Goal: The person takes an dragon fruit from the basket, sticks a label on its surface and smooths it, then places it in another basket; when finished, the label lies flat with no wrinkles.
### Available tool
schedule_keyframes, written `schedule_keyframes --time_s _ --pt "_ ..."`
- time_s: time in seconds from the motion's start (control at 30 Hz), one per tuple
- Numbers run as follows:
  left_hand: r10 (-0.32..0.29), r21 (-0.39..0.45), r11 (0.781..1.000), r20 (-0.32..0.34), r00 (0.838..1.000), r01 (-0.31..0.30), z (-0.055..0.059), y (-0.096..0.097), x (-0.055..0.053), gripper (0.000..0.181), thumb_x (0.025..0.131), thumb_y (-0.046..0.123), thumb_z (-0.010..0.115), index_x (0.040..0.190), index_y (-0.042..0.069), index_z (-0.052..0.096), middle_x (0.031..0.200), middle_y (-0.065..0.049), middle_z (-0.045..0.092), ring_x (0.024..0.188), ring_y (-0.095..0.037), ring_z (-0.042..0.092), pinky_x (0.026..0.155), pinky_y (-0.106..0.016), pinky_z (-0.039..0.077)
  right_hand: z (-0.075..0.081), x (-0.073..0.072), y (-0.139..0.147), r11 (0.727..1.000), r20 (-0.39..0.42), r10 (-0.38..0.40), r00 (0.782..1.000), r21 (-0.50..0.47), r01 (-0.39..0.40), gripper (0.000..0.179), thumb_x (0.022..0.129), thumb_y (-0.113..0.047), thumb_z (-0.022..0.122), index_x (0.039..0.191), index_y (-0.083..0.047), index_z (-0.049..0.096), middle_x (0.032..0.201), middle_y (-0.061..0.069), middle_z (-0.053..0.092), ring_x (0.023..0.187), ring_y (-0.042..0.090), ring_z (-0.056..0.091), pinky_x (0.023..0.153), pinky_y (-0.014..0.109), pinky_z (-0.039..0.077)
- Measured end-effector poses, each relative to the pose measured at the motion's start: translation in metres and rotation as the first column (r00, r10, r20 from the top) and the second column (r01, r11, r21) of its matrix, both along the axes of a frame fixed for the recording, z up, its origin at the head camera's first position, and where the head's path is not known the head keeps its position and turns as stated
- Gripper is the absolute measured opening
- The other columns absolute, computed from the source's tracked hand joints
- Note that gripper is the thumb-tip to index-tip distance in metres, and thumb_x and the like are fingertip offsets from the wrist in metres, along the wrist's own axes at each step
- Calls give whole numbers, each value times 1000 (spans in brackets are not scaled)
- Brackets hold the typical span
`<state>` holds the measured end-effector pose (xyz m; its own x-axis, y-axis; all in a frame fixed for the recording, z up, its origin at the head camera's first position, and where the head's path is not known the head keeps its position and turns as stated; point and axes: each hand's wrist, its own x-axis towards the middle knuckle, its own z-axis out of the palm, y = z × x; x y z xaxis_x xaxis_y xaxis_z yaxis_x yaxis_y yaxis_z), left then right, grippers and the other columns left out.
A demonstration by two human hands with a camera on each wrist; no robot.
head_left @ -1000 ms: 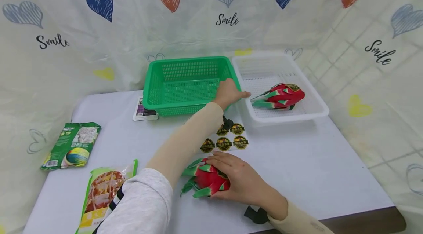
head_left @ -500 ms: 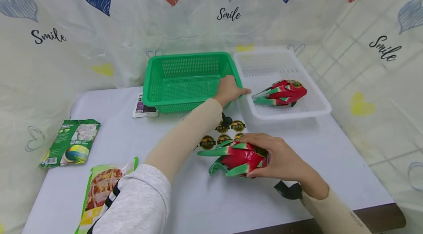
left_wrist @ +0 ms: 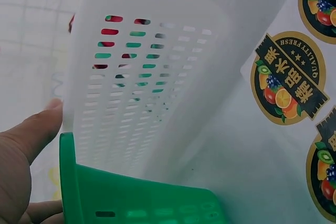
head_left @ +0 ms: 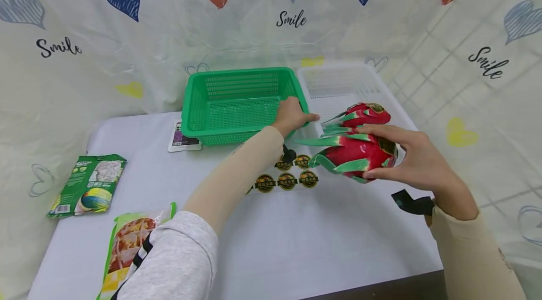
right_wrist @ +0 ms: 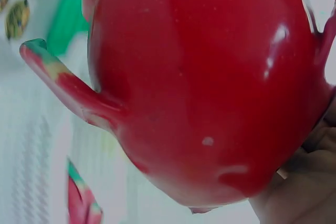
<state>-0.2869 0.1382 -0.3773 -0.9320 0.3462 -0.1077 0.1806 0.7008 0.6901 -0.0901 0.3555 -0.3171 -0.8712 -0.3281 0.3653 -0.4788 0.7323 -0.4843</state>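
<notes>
My right hand (head_left: 417, 161) grips a red dragon fruit (head_left: 360, 155) with green-tipped scales, thumb on the near side and fingers over the far side. It is raised over the front of the white basket (head_left: 338, 84), overlapping a second dragon fruit (head_left: 370, 113) that lies inside. The held fruit fills the right wrist view, its red skin (right_wrist: 199, 77) glossy. My left hand (head_left: 290, 115) holds the front right corner of the green basket (head_left: 228, 138), fingers over its rim. In the left wrist view its thumb (left_wrist: 39, 129) lies against the white basket's rim.
A sheet of round fruit stickers (head_left: 288, 180) lies in front of the baskets. A white-and-purple packet (head_left: 179, 142) is partly under the green basket. At left lie a green packet (head_left: 91, 185) and a food pouch (head_left: 129, 243), partly covered by the left sleeve.
My right hand has lifted the dragon fruit off the table and carried it right and away from me, over the white basket's front. The left hand has stayed at the green basket's corner.
</notes>
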Motion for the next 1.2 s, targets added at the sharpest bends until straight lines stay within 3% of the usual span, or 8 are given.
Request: schedule_keyframes --time_s 0.17,0.3,0.47,0.53,0.57,0.87,1.0,1.2 --pt "-1 -2 1000 28 1000 1 0 -1 -4 44 90 48 80 82 12 56 75 0 54 68 -14 51 60 -26 43 13 -24 28 995 52 -100 994 18 99 82 64 0 98 138 -17 67 126 -34 56 106 -5 55 79 1 47" --pt "5 4 1000 67 998 -5 0 0 -8 50 88 47 82 71 15 49 66 2 46 61 -13 46 56 -26 41 16 -45 49 980 139 -198 970 48 193 73 72 -10 96 138 -19 67 118 -36 55 101 -3 52 75 2 44" --pt "22 1 1000 84 996 -23 -1 2 -12 58 85 49 85 69 17 39 64 3 35 59 -13 40 55 -26 38 14 -64 68 954 260 -297 919 122 274 72 78 -26 94 142 -23 63 131 -3 63 100 -2 48 72 5 41" --pt "27 -2 1000 85 996 -27 -1 3 -12 60 85 49 85 69 17 37 63 3 33 58 -12 38 54 -26 38 14 -71 71 950 292 -309 905 145 277 72 79 -29 93 144 -23 61 134 15 62 100 0 47 72 7 41" --pt "28 -4 1000 90 996 -28 -1 3 -13 61 85 49 85 68 17 36 63 4 30 57 -12 36 54 -26 37 14 -74 72 950 304 -308 901 154 273 73 80 -30 93 145 -23 61 134 17 63 101 1 48 72 8 42" --pt "62 12 998 121 991 -64 4 7 -11 60 83 44 88 68 18 36 63 5 30 59 -13 39 56 -27 40 4 -97 77 954 429 -290 856 205 221 80 82 -38 90 151 -22 54 139 22 59 119 31 52 74 15 49" --pt "65 10 998 118 991 -67 5 7 -11 59 82 44 89 69 18 37 64 5 31 61 -13 40 57 -26 40 -6 -104 80 949 457 -297 838 241 204 83 80 -41 91 151 -20 54 140 24 60 121 35 53 78 16 46" --pt "61 0 998 105 993 -62 5 7 -12 60 82 44 89 70 18 36 66 5 29 62 -12 38 57 -25 38 -12 -111 82 947 456 -294 840 256 192 82 80 -42 91 150 -19 56 140 22 62 119 33 54 79 17 45"
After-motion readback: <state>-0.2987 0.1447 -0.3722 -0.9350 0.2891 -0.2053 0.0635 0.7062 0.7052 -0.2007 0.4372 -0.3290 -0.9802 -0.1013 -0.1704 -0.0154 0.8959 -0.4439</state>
